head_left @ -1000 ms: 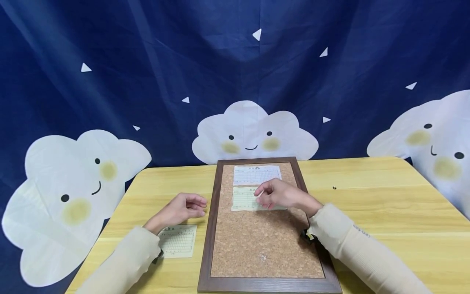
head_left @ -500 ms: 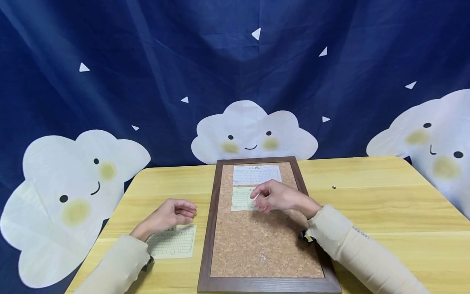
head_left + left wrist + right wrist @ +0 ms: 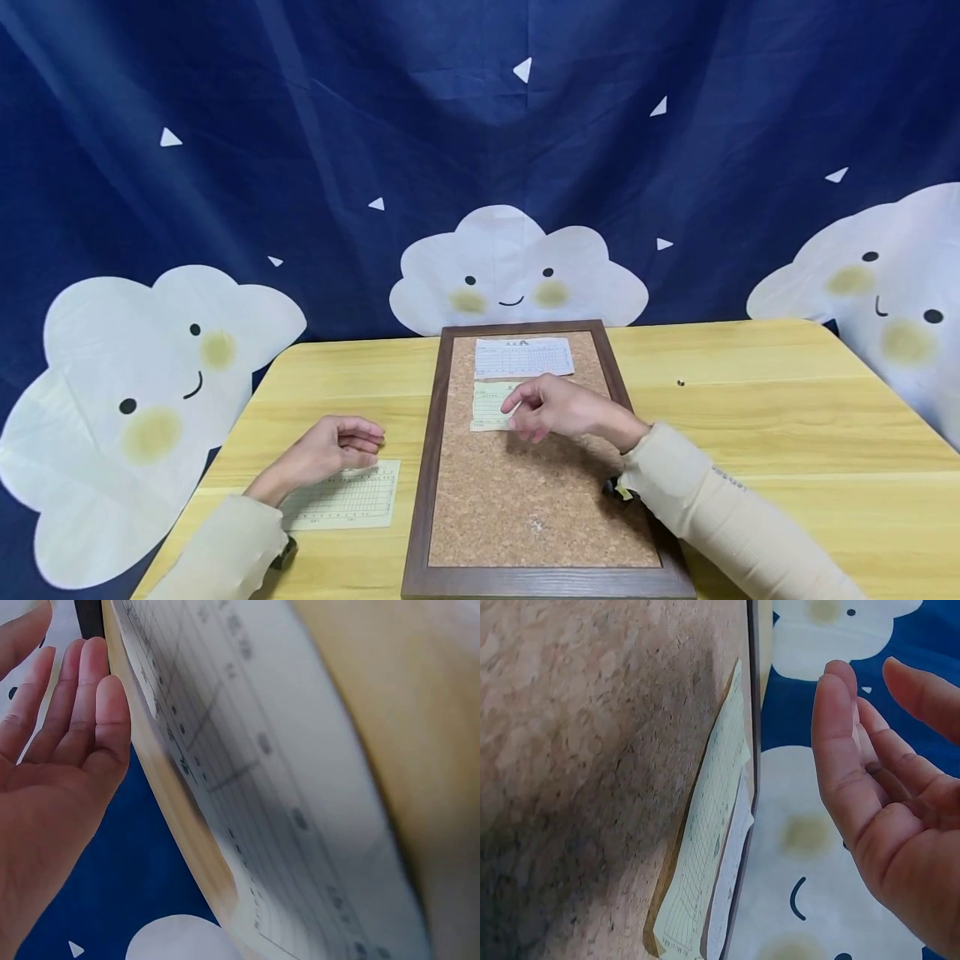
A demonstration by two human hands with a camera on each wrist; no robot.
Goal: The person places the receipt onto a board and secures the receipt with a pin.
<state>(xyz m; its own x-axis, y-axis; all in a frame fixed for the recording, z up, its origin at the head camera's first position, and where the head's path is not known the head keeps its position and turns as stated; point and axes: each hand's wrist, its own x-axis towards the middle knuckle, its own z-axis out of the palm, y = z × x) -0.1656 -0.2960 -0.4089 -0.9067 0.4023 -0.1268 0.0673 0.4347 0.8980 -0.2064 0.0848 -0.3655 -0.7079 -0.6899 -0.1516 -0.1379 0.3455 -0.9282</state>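
Note:
A cork board (image 3: 547, 517) with a dark brown frame lies on the table. On its far part are a white printed form slip (image 3: 522, 357) and, below that, a pale green form slip (image 3: 489, 400). My right hand (image 3: 564, 406) hovers over the green slip and hides its right part; the right wrist view shows its fingers loosely bent, holding nothing. Left of the board, another pale green slip (image 3: 348, 505) lies on the table. Above its far edge is my left hand (image 3: 330, 450), its fingers relaxed and holding nothing, as the left wrist view shows.
One small dark object (image 3: 681, 383), too small to tell, lies on the wooden table (image 3: 787, 433) right of the board. A navy curtain (image 3: 337, 125) with white clouds hangs behind the table's far edge.
My left hand has drawn back to the left and nearer, away from the board's frame, uncovering more table there. My right hand has shifted slightly left and nearer. The slips stay put.

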